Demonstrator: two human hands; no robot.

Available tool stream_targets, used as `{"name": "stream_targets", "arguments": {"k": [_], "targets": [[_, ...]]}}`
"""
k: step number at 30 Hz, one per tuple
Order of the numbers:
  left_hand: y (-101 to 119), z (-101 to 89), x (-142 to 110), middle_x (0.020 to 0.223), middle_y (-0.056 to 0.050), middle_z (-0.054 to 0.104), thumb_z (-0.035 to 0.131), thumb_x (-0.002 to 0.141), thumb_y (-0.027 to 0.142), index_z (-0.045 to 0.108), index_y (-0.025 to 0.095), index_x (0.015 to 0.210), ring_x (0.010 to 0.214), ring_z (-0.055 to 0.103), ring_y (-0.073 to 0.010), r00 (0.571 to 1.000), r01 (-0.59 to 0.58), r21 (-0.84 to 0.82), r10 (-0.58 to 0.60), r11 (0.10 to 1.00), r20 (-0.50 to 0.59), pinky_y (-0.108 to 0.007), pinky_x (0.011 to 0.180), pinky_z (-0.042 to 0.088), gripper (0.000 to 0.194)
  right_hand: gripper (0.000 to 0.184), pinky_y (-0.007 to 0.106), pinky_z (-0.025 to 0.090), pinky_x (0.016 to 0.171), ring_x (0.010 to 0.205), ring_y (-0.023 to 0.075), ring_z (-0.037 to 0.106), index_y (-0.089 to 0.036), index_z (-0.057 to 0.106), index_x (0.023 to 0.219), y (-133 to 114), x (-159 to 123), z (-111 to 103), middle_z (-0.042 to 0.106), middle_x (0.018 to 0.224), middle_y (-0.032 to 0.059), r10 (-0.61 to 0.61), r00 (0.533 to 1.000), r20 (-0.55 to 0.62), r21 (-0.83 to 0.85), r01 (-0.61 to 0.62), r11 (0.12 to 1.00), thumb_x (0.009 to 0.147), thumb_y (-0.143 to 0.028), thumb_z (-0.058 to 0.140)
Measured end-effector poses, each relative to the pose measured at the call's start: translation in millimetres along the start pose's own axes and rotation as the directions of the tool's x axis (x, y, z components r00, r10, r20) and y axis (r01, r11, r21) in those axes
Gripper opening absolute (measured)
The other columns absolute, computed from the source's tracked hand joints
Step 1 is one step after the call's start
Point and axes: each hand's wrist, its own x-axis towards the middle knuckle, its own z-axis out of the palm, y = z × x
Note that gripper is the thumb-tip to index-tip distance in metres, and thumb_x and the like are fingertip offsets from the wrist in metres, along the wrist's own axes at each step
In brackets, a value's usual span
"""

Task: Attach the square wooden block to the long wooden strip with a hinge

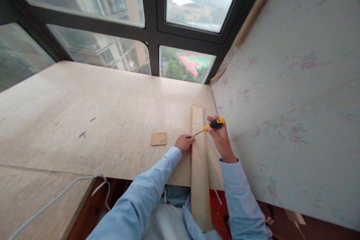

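Observation:
A yellow-and-black screwdriver (216, 123) is held in my right hand (219, 137), its shaft slanting down to the left. The fingers of my left hand (184, 143) are closed around a small shiny metal piece (192, 135) at the screwdriver's tip; its exact kind is too small to tell. This hand rests at the left edge of a long pale wooden board (199, 172). The board lies on the stone sill and reaches out over its front edge to my body. Left of my left hand lies a small square wooden plate (158, 138) with tiny holes.
Several small dark metal pieces (82, 134) lie on the left of the sill (118, 105). A white cable (59, 197) runs across the lower left. The floral papered wall (295, 101) stands close to my right arm, and dark-framed windows (153, 37) rise behind the sill.

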Motion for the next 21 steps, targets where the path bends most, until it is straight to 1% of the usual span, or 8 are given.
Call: {"name": "stream_targets", "arguments": {"k": [2, 4, 6, 9, 11, 17, 19, 21], "targets": [[-1, 0.1, 1, 0.077, -0.005, 0.066, 0.059, 0.083, 0.029, 0.07, 0.011, 0.101, 0.052, 0.057, -0.0129, 1.0, -0.001, -0.007, 0.001, 1.0, 0.001, -0.023, 0.045, 0.049, 0.028, 0.056, 0.046, 0.044, 0.104, 0.119, 0.022, 0.058, -0.029, 0.039, 0.125, -3, -2, -2, 0.058, 0.128, 0.0089, 0.045, 0.998, 0.046, 0.027, -0.046, 0.999, 0.079, -0.043, 0.067], [0, 0.0, 1, 0.077, -0.005, 0.066, 0.059, 0.083, 0.029, 0.07, 0.011, 0.101, 0.053, 0.058, -0.0132, 1.0, 0.001, -0.012, -0.001, 1.0, 0.003, -0.023, 0.046, 0.049, 0.028, 0.054, 0.046, 0.047, 0.1, 0.112, 0.0229, 0.062, -0.027, 0.043, 0.122, -6, -3, -3, 0.063, 0.121, 0.009, 0.077, 0.996, 0.05, -0.023, -0.076, 0.997, 0.078, -0.044, 0.068], [0, -0.3, 1, 0.078, -0.005, 0.067, 0.058, 0.083, 0.029, 0.07, 0.012, 0.1, 0.053, 0.058, -0.0129, 1.0, 0.001, -0.014, -0.001, 1.0, 0.009, -0.023, 0.046, 0.049, 0.027, 0.049, 0.045, 0.052, 0.093, 0.1, 0.0241, 0.067, -0.024, 0.051, 0.112, -10, -2, -4, 0.068, 0.108, 0.0084, 0.085, 0.996, -0.018, -0.166, -0.086, 0.982, 0.074, -0.045, 0.072], [1, -0.8, -1, 0.079, -0.005, 0.067, 0.058, 0.083, 0.028, 0.07, 0.011, 0.098, 0.053, 0.057, -0.0123, 1.0, -0.005, -0.015, 0.005, 1.0, 0.02, -0.022, 0.046, 0.049, 0.026, 0.048, 0.044, 0.057, 0.077, 0.077, 0.0242, 0.068, -0.021, 0.054, 0.096, -13, 3, -2, 0.068, 0.088, 0.0054, 0.048, 0.983, -0.176, -0.403, -0.117, 0.908, 0.065, -0.049, 0.078], [2, -1.0, -2, 0.079, -0.004, 0.066, 0.057, 0.083, 0.028, 0.07, 0.011, 0.098, 0.054, 0.057, -0.0124, 1.0, -0.009, -0.024, 0.009, 1.0, 0.027, -0.022, 0.046, 0.049, 0.025, 0.051, 0.043, 0.057, 0.074, 0.073, 0.023, 0.066, -0.021, 0.053, 0.097, -12, 5, 0, 0.066, 0.086, 0.0043, 0.028, 0.977, -0.213, -0.447, -0.123, 0.886, 0.064, -0.052, 0.077], [4, -1.2, -4, 0.076, -0.004, 0.066, 0.059, 0.083, 0.029, 0.07, 0.012, 0.1, 0.051, 0.056, -0.0113, 1.0, 0.01, -0.014, -0.01, 1.0, 0.016, -0.021, 0.046, 0.048, 0.027, 0.056, 0.042, 0.048, 0.099, 0.112, 0.0211, 0.06, -0.025, 0.043, 0.117, -2, 5, 3, 0.061, 0.119, 0.0081, 0.062, 0.997, -0.043, -0.097, -0.066, 0.993, 0.073, -0.046, 0.071], [4, -1.2, -4, 0.075, -0.003, 0.066, 0.059, 0.084, 0.03, 0.07, 0.012, 0.1, 0.05, 0.056, -0.0112, 1.0, 0.015, -0.009, -0.015, 1.0, 0.015, -0.021, 0.047, 0.049, 0.027, 0.057, 0.043, 0.047, 0.101, 0.115, 0.0214, 0.06, -0.026, 0.043, 0.118, -2, 3, 1, 0.062, 0.122, 0.0083, 0.094, 0.996, -0.005, -0.042, -0.094, 0.995, 0.072, -0.044, 0.072], [4, -1.1, -3, 0.075, -0.003, 0.067, 0.059, 0.084, 0.03, 0.07, 0.012, 0.1, 0.051, 0.057, -0.0114, 1.0, 0.02, -0.008, -0.019, 1.0, 0.018, -0.021, 0.048, 0.049, 0.026, 0.054, 0.044, 0.049, 0.098, 0.108, 0.0223, 0.064, -0.025, 0.046, 0.115, -5, 2, -1, 0.065, 0.116, 0.0085, 0.113, 0.994, 0.001, -0.061, -0.112, 0.992, 0.072, -0.045, 0.072]]}}
